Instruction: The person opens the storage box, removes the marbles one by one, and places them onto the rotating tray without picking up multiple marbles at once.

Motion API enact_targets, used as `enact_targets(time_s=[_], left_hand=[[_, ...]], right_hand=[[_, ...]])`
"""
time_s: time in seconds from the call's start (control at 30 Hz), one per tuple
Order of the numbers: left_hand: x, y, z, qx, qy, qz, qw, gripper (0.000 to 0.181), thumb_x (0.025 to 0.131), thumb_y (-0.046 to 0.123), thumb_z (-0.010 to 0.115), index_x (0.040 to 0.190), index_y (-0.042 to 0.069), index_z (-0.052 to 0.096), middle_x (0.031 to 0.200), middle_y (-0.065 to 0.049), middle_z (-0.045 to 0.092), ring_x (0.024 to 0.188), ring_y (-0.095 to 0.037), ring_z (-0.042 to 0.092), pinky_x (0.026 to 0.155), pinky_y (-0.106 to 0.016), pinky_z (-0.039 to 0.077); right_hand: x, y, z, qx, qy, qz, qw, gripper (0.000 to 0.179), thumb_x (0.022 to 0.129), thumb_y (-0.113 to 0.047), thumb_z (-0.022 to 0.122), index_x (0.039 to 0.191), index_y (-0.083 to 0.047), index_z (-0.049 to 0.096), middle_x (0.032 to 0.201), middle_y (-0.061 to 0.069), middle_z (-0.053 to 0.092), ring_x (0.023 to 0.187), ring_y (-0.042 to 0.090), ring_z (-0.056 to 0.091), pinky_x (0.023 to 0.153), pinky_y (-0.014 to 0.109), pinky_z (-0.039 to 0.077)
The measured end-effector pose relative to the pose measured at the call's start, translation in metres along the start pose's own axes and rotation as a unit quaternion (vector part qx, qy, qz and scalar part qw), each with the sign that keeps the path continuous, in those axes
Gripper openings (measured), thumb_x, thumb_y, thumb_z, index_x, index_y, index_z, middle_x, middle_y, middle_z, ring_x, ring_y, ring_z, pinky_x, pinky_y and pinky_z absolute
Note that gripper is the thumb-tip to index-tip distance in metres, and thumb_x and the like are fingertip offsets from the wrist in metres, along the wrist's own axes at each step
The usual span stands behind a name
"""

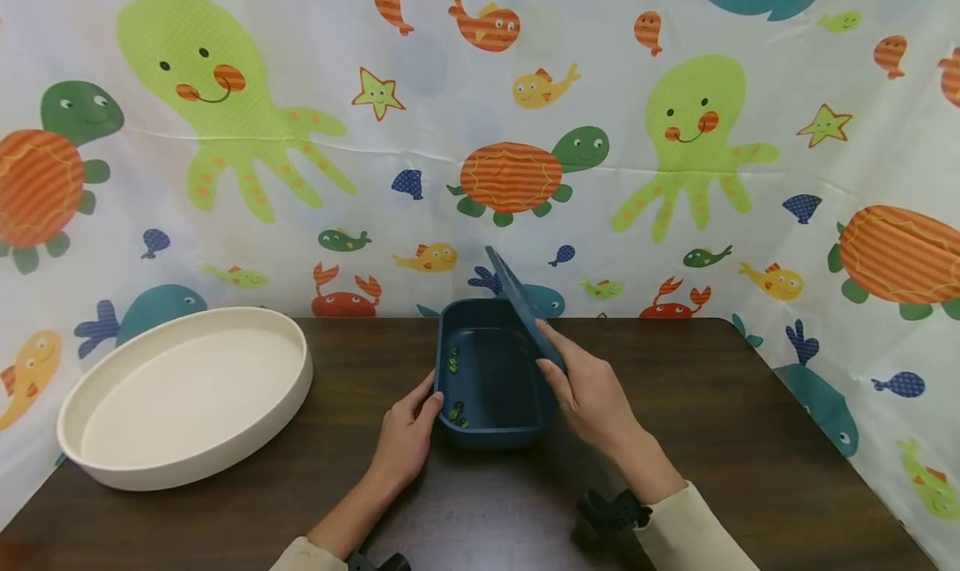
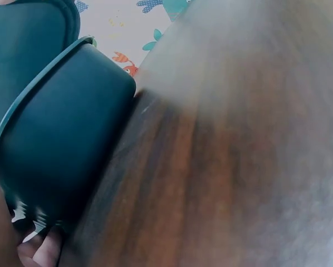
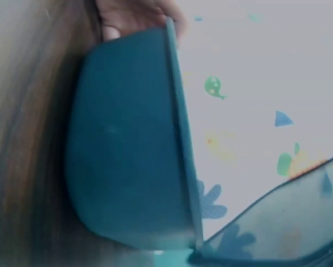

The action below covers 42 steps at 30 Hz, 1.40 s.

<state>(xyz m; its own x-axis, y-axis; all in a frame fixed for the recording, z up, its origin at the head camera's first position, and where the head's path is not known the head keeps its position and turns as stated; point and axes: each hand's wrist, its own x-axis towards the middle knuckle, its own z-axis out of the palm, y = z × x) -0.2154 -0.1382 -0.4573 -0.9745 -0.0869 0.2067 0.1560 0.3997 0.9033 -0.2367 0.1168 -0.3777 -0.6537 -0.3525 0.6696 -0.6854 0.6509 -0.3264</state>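
Observation:
A dark blue rectangular container [image 1: 491, 440] with rounded corners stands on the table in the head view. My left hand [image 1: 405, 433] grips its near left side, thumb at the rim; in the left wrist view, its fingers curl at the bottom edge of the container [image 2: 66, 128]. My right hand [image 1: 592, 396] pinches the matching blue lid [image 1: 517, 296] between thumb and fingers. The lid is tilted steeply over the container's right side, leaving the inside showing. Small green leafy-looking bits [image 1: 457, 414] lie along the inner left side. The right wrist view shows the container's outer wall [image 3: 127, 139].
A large cream oval tray [image 1: 183, 458] with a low wall stands at the left of the dark wooden table [image 1: 690, 404]. Behind the table hangs a white cloth [image 1: 420, 137] printed with sea animals. Dark bands circle both wrists.

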Motion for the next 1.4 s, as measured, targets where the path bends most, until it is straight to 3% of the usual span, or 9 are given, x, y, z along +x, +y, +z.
enact_targets(time_s=[0.23, 0.37, 0.53, 0.67, 0.87, 0.93, 1.13, 1.33, 1.4], left_hand=[[0.0, -0.002, -0.001, 0.004, -0.001, -0.008, 1.0, 0.045, 0.099, 0.033, 0.047, 0.143, 0.023, 0.046, 0.136, -0.006, 0.057, 0.127, -0.021, 0.051, 0.105, -0.048, 0.041], [0.001, -0.001, 0.0, 0.009, -0.002, -0.004, 1.0, 0.045, 0.099, 0.033, 0.046, 0.143, 0.021, 0.046, 0.137, -0.006, 0.056, 0.129, -0.022, 0.049, 0.107, -0.049, 0.039], [0.001, -0.002, 0.0, 0.009, -0.003, -0.003, 0.9999, 0.046, 0.099, 0.033, 0.046, 0.143, 0.019, 0.046, 0.138, -0.006, 0.055, 0.131, -0.022, 0.047, 0.108, -0.049, 0.038], [0.001, -0.002, 0.0, 0.007, -0.003, -0.007, 1.0, 0.046, 0.099, 0.033, 0.047, 0.142, 0.02, 0.047, 0.138, -0.006, 0.055, 0.131, -0.021, 0.048, 0.108, -0.048, 0.039], [0.0, -0.002, 0.0, 0.003, -0.002, -0.008, 1.0, 0.045, 0.098, 0.031, 0.047, 0.142, 0.019, 0.047, 0.138, -0.005, 0.055, 0.131, -0.02, 0.047, 0.108, -0.047, 0.038], [0.0, -0.002, 0.0, 0.003, -0.002, -0.009, 1.0, 0.045, 0.098, 0.031, 0.047, 0.142, 0.019, 0.047, 0.138, -0.005, 0.055, 0.131, -0.02, 0.047, 0.108, -0.047, 0.038], [0.0, -0.003, 0.001, 0.004, -0.001, -0.006, 1.0, 0.045, 0.098, 0.031, 0.047, 0.142, 0.019, 0.047, 0.138, -0.005, 0.055, 0.131, -0.021, 0.047, 0.108, -0.048, 0.039], [-0.001, -0.003, 0.001, 0.001, -0.002, -0.007, 1.0, 0.045, 0.098, 0.031, 0.047, 0.142, 0.018, 0.047, 0.138, -0.006, 0.055, 0.13, -0.021, 0.048, 0.107, -0.048, 0.04], [-0.001, -0.003, 0.001, 0.001, -0.002, -0.007, 1.0, 0.045, 0.099, 0.03, 0.047, 0.142, 0.019, 0.047, 0.138, -0.006, 0.055, 0.13, -0.021, 0.049, 0.107, -0.048, 0.04]], right_hand=[[0.002, 0.019, -0.009, -0.011, 0.151, 0.09, 0.9844, 0.022, 0.1, -0.017, 0.045, 0.101, 0.001, 0.058, 0.063, 0.013, 0.056, 0.059, 0.025, 0.061, 0.055, 0.039, 0.05], [0.001, 0.026, -0.013, 0.007, 0.179, 0.126, 0.9758, 0.025, 0.101, -0.018, 0.043, 0.105, 0.001, 0.057, 0.058, 0.01, 0.046, 0.055, 0.024, 0.053, 0.053, 0.036, 0.043], [-0.002, 0.03, -0.021, 0.003, 0.172, 0.143, 0.9747, 0.029, 0.098, -0.017, 0.048, 0.122, -0.002, 0.055, 0.07, 0.011, 0.06, 0.06, 0.022, 0.058, 0.056, 0.034, 0.045], [-0.001, 0.033, -0.036, 0.007, 0.136, 0.158, 0.9781, 0.061, 0.088, -0.009, 0.06, 0.145, -0.016, 0.039, 0.09, 0.01, 0.07, 0.067, 0.019, 0.065, 0.06, 0.032, 0.052], [0.0, 0.045, -0.055, 0.005, 0.021, 0.203, 0.9789, 0.1, 0.077, -0.001, 0.066, 0.155, -0.025, 0.008, 0.122, 0.019, 0.058, 0.082, 0.027, 0.063, 0.066, 0.036, 0.05], [0.0, 0.05, -0.059, -0.005, -0.024, 0.223, 0.9746, 0.102, 0.076, -0.002, 0.066, 0.155, -0.024, 0.005, 0.131, 0.023, 0.053, 0.077, 0.028, 0.058, 0.063, 0.036, 0.045], [-0.001, 0.058, -0.067, -0.001, -0.125, 0.278, 0.9524, 0.098, 0.08, -0.011, 0.067, 0.155, -0.017, 0.004, 0.087, 0.025, 0.061, 0.055, 0.021, 0.042, 0.055, 0.032, 0.037], [-0.004, 0.067, -0.069, -0.022, -0.189, 0.287, 0.9388, 0.091, 0.08, -0.021, 0.071, 0.153, -0.008, 0.017, 0.141, 0.028, 0.045, 0.106, 0.04, 0.058, 0.079, 0.046, 0.051], [-0.006, 0.071, -0.069, -0.029, -0.196, 0.29, 0.9364, 0.09, 0.079, -0.025, 0.072, 0.152, -0.009, 0.023, 0.139, 0.029, 0.047, 0.113, 0.043, 0.056, 0.085, 0.051, 0.05]])
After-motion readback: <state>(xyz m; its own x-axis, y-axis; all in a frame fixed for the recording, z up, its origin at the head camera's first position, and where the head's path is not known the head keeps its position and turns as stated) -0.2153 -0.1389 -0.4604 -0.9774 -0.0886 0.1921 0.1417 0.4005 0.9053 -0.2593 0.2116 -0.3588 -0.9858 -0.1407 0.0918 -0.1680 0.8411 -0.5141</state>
